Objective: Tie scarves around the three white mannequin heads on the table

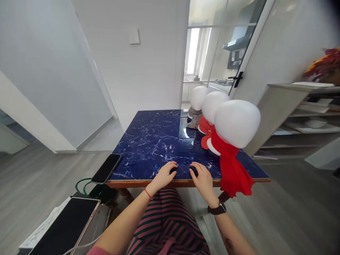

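Note:
My left hand [166,173] rests at the front edge of the dark blue marbled table [148,141], fingers lightly curved and thumb apart. To its right lies my right hand [202,176] in the same pose, with nothing visible in it. Between the two hands is a strip of bare tabletop. Nearest my right hand, a red scarf [233,170] wraps the base of a white head form [237,122] and hangs over the table edge. Behind it stand a second white head form [214,105] with an orange-red cloth [205,125] and a third [198,97] with a grey-brown cloth [194,117].
A phone [107,168] overhangs the table's left front corner. Below it, a tablet [66,226] with a cable sits at lower left. A shelf unit [287,106] stands on the right, and a glass door [212,53] is behind the table.

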The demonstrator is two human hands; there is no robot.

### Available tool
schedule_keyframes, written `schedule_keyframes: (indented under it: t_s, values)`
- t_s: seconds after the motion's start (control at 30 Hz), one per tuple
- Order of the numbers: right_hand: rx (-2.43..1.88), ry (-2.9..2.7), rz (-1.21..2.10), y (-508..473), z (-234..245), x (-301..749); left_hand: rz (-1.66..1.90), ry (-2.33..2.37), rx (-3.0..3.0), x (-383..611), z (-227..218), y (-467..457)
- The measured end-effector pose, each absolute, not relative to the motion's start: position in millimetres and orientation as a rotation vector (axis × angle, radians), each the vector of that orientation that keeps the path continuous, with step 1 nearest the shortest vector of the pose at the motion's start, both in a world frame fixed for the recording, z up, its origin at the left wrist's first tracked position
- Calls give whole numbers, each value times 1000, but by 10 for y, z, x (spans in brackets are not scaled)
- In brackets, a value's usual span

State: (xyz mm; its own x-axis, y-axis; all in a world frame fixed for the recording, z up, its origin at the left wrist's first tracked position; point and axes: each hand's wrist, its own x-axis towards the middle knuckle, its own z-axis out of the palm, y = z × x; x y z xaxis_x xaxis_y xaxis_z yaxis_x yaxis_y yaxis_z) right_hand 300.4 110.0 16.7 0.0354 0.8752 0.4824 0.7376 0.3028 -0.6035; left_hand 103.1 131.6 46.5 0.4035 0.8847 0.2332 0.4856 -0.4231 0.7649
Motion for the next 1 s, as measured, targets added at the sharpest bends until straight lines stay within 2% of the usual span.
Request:
schedule_keyframes:
  t_s: [0.17, 0.3, 0.37, 0.43, 0.53, 0.77, 1.0]
  values:
    - [-1497, -1867, -98, 1068, 79, 2582, 936, 1455, 2150, 387, 465, 1065]
    - [-1515, -1910, -170, 1067, 66, 2544, 1174, 2300, 2027, -298, 509, 956]
    - [-1507, -1927, -184, 1067, 55, 2561, 1079, 2699, 1881, -613, 530, 890]
    - [-1509, -1929, -194, 1063, 44, 2571, 877, 2874, 1817, -850, 535, 834]
    - [-1540, -1926, -192, 1058, 38, 2569, 682, 2930, 1804, -1059, 517, 795]
    - [-1552, -1929, -236, 1062, 45, 2559, 563, 2872, 1615, -1214, 496, 792]
    - [-1568, -1949, -335, 1069, 33, 2560, 390, 3011, 1675, -1108, 483, 854]
